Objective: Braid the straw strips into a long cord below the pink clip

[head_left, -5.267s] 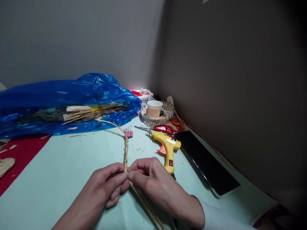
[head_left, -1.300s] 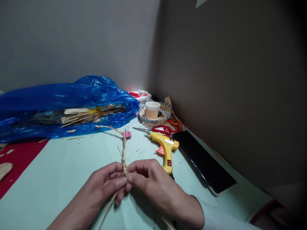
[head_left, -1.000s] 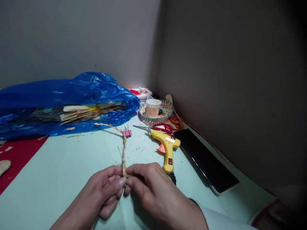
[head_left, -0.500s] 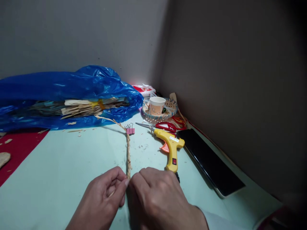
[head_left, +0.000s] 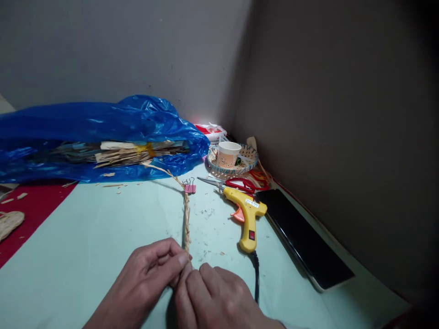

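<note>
A thin braid of dried straw (head_left: 186, 219) lies on the pale green table (head_left: 103, 237), running from a pink binder clip (head_left: 190, 188) toward me. My left hand (head_left: 151, 274) pinches the near end of the braid between thumb and fingers. My right hand (head_left: 212, 297) is closed right beside it, fingers pressed on the same strands, which are hidden under both hands.
A yellow glue gun (head_left: 247, 214) with a black cord lies right of the braid, beside red-handled scissors (head_left: 240, 183) and a black phone (head_left: 305, 237). A paper cup (head_left: 228, 154) stands in a woven tray (head_left: 248, 161). A blue plastic bag (head_left: 96, 132) holds straw at the back left. A wall is close on the right.
Both hands have drawn back toward me along the table, and the braid now lies straighter. The loose strands that trailed below my hands are out of sight.
</note>
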### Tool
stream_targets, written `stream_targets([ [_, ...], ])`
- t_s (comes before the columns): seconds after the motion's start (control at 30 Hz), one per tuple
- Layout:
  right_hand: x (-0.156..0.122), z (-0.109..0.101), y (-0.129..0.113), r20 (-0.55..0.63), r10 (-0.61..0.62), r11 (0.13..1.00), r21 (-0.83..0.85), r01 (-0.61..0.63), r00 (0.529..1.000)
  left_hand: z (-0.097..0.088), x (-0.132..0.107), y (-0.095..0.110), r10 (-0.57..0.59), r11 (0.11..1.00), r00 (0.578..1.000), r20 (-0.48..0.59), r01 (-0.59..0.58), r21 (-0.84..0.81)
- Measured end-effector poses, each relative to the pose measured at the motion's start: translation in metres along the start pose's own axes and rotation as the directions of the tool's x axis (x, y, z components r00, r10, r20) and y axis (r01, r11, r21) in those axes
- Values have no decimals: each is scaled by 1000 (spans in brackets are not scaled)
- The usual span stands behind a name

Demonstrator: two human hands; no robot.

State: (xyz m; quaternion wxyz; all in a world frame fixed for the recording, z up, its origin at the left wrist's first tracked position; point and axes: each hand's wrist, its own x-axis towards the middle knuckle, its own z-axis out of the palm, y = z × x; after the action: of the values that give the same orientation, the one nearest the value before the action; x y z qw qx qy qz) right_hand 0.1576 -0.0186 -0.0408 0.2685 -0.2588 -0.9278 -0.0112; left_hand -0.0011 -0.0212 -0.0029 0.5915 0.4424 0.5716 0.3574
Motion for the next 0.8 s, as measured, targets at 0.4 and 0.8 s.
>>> stream_targets([
  [0.4, 33, -62, 22, 503, 452, 429, 602, -674, 737, 3, -6, 11, -37, 998, 999, 31, 39, -56],
  [0.8, 32, -47, 20, 507, 498, 478, 517, -710, 704, 6, -13, 1, 40, 976, 996, -84, -21, 216],
])
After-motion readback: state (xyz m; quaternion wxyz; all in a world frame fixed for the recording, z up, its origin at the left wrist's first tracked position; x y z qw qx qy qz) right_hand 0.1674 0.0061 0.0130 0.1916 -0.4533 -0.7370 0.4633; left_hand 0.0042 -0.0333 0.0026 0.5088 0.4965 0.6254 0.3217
